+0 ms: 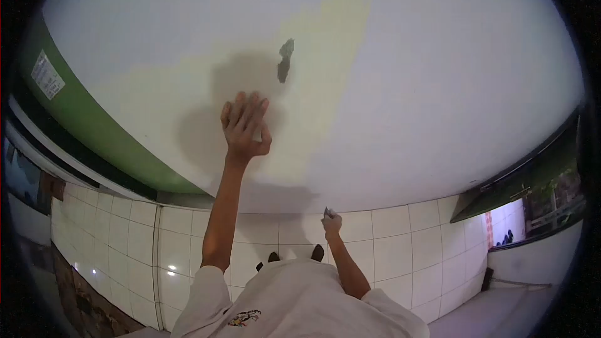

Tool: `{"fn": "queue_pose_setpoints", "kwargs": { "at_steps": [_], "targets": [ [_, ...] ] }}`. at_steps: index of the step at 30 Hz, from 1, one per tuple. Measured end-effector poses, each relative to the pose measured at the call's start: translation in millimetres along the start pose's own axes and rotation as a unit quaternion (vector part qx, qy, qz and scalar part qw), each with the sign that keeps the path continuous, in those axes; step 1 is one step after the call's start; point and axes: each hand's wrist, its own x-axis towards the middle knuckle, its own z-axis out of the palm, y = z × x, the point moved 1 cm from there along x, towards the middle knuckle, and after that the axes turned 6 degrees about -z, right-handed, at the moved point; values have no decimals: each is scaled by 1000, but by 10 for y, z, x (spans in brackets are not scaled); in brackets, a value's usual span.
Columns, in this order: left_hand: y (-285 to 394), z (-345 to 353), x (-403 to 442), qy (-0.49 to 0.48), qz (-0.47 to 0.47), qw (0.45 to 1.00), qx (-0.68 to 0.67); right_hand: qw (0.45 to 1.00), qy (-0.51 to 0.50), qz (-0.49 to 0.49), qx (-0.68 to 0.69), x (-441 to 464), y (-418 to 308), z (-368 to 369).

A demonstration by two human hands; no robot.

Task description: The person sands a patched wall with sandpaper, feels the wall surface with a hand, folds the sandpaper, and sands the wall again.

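White wall (432,87), jagged grey patch (285,62), left hand (245,126) unclenched, right hand (332,223) clasping pointed object (327,211)

Bare wall (426,87) spreads wide to the right of the dark chipped patch (285,61) — nothing juts out there, so a hand could pass across it. At the wall's sides stand the green band (103,122) and, opposite, the dark-framed door (519,181) — both bound that open stretch.
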Motion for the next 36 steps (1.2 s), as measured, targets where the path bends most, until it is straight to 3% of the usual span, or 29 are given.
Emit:
{"fn": "queue_pose_setpoints", "kwargs": {
  "at_steps": [1, 2, 3, 5, 8, 10, 12, 15, 17, 21, 27, 33, 35, 36],
  "targets": [
    [1, -4, -135, -36, -8, 999, -5, 936, 46, 211, 278, -94, 67, 11],
    [45, 28, -272, -36, -8, 999, -6, 752, 88, 395, 521, -123, 106, 17],
    [95, 59, -412, -83, 9, 996, -34, 751, 89, 395, 522, -105, 134, -9],
    [172, 114, -661, -135, 26, 989, -63, 606, 40, 410, 681, -87, 97, -85],
    [337, 242, -874, -194, 89, 974, -81, 605, -5, 365, 708, 96, -172, -274],
    [384, 315, -909, -166, -26, 985, -35, 607, -20, 344, 716, 259, -440, -427],
    [344, 485, -1041, -166, -17, 986, 27, 608, -36, 328, 723, 373, -701, -562],
    [308, 661, -1104, -100, 6, 993, 63, 627, -40, 336, 701, 551, -1107, -802],
    [292, 717, -1117, -24, 28, 995, 91, 678, -85, 302, 664, 606, -1406, -1000],
    [203, 722, -1143, -25, 31, 992, 119, 635, -170, 307, 688, 687, -1919, -1301],
    [114, 714, -1194, -23, 18, 989, 147, 666, -233, 273, 654, 801, -1932, -1344],
    [-143, 560, -1140, -49, -10, 987, 153, 683, -214, 256, 650, 878, -2023, -1425],
    [-274, 509, -1130, -25, 52, 984, 171, 737, -191, 256, 596, 870, -2085, -1455],
    [-172, 588, -1154, -25, 52, 984, 171, 736, -192, 257, 596, 897, -1943, -1530]
  ]
}}
